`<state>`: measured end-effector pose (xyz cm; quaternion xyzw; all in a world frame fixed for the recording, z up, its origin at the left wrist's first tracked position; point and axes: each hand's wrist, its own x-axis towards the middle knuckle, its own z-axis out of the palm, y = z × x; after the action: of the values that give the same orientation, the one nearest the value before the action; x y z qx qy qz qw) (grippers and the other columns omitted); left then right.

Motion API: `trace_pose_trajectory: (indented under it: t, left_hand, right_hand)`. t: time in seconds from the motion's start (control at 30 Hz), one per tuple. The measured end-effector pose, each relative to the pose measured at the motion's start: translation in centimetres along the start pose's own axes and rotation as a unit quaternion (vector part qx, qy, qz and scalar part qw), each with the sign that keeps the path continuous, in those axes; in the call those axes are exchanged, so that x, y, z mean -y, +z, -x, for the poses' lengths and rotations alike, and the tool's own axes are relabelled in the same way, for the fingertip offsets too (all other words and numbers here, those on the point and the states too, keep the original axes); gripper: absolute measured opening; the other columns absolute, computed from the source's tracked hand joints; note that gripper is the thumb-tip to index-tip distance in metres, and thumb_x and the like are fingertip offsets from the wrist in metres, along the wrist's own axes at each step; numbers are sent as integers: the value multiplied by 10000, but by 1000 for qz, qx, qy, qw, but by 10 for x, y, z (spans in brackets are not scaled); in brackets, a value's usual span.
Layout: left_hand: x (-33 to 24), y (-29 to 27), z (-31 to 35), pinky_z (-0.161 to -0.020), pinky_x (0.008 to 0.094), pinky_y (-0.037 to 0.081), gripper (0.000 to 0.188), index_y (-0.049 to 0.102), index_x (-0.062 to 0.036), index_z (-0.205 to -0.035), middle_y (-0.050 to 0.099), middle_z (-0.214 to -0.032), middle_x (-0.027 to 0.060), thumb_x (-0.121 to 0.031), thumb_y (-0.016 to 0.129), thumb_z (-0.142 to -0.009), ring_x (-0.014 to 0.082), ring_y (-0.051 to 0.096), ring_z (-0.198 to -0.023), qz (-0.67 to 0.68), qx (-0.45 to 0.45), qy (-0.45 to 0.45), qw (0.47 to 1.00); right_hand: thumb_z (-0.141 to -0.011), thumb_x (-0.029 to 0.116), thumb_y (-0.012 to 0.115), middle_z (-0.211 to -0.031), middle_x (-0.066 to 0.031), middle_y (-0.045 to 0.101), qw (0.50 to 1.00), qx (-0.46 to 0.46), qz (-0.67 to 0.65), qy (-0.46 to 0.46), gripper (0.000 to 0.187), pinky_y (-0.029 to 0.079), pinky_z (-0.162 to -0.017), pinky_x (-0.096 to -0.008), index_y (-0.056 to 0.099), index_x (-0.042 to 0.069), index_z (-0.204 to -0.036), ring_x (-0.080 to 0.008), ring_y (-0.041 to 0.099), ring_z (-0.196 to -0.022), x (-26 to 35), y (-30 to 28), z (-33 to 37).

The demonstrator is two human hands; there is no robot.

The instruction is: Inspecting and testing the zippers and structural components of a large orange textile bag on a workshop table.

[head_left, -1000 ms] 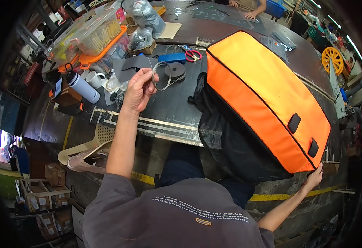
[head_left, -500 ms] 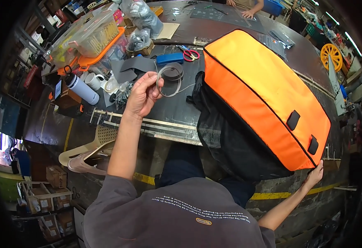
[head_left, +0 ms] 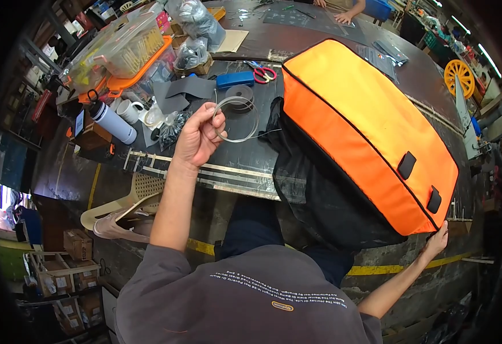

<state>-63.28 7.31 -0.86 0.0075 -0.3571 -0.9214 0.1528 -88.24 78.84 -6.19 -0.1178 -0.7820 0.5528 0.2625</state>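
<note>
A thin coil of pale, wire-like cord (head_left: pixel 238 141) is pinched between the thumb and fingers of my left hand (head_left: pixel 201 136), raised above the near edge of the table. One loose end of the cord sticks out toward the bag. The large bag (head_left: pixel 366 132) has orange panels, black piping and two small black tabs, with black fabric (head_left: pixel 320 195) hanging over the table edge. At its near right corner, my right hand (head_left: pixel 436 241) grips the edge; some of those fingers are hidden behind the bag.
Behind the coil lie a dark tape roll (head_left: pixel 239 96), a blue case (head_left: pixel 235 79) and red-handled scissors (head_left: pixel 264 75). A water bottle (head_left: pixel 113 123), mugs and clear bins (head_left: pixel 127 57) crowd the left. A beige chair (head_left: pixel 130 209) stands below. Another person's hand (head_left: pixel 344 18) rests across the table.
The coil has spread and turned a little in my left hand, its loose end reaching further right. My right hand and the bag have barely shifted.
</note>
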Motion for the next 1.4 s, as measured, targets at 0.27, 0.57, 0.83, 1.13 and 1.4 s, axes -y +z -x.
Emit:
trace_pose_trajectory:
  t: [0.27,0.57,0.83,1.13,1.4]
  left_hand:
    - [6,11,1,-679,249,522,297,616,-55,-1387,639,-903,25,-135,578,-1104,47,493,-623,-48,-82,43,995]
    - [16,7,7,-665,259,420,357,590,-48,-1456,550,-860,-3,-113,566,-1106,59,438,-656,-44,-68,49,996]
    - [20,4,11,-687,261,462,337,625,-40,-1436,544,-859,-9,-112,560,-1114,53,435,-657,-66,-74,76,992]
    - [22,15,14,-667,205,505,332,621,-3,-1432,584,-871,-16,-112,575,-1121,13,438,-641,-189,-141,119,964]
    - [26,15,15,-662,200,497,330,623,-8,-1430,584,-866,-21,-118,578,-1122,10,438,-644,-176,-140,120,967]
  right_hand:
    - [-1124,339,651,-920,2,690,1000,13,-19,19,408,483,-713,-302,697,-45,-994,-99,572,-787,1,-3,1]
    - [-1121,338,658,-915,3,685,1000,3,-13,-1,413,481,-714,-305,687,-48,-976,-100,561,-783,8,0,6]
    - [-1119,345,660,-929,-2,693,1000,5,-19,-2,419,488,-717,-311,691,-51,-985,-104,568,-786,12,2,8]
    - [-1118,341,659,-941,-13,703,1000,-9,2,-8,416,496,-728,-310,701,-57,-1004,-107,577,-794,13,2,8]
    - [-1117,338,663,-906,0,678,1000,-13,7,-4,418,480,-702,-313,683,-55,-975,-102,556,-768,17,3,11]
